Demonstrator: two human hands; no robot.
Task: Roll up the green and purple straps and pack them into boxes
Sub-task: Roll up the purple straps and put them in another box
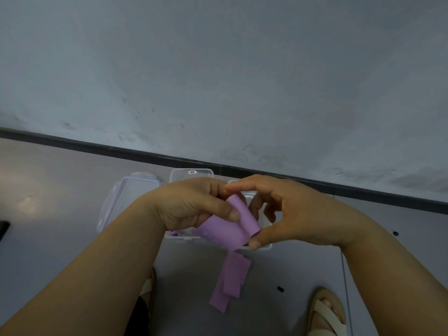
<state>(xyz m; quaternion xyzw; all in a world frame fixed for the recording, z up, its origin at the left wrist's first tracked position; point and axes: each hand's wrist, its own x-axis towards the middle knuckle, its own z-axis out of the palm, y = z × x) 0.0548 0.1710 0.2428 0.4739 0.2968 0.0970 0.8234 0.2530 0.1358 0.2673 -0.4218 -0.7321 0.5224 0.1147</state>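
Left hand (191, 204), right hand (293, 214): purple strap (238, 220) is pinched between both, so roll is kept tight | tail is left hanging below grip | boxes (179, 172) are placed behind.

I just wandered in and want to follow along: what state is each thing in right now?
purple strap: partly rolled, its tail hanging loose below the hands.
left hand: grips the roll.
right hand: pinches the roll's end.
clear box: open, lid raised.
lilac-rimmed piece: lying left of the box; lid or tub, cannot tell.
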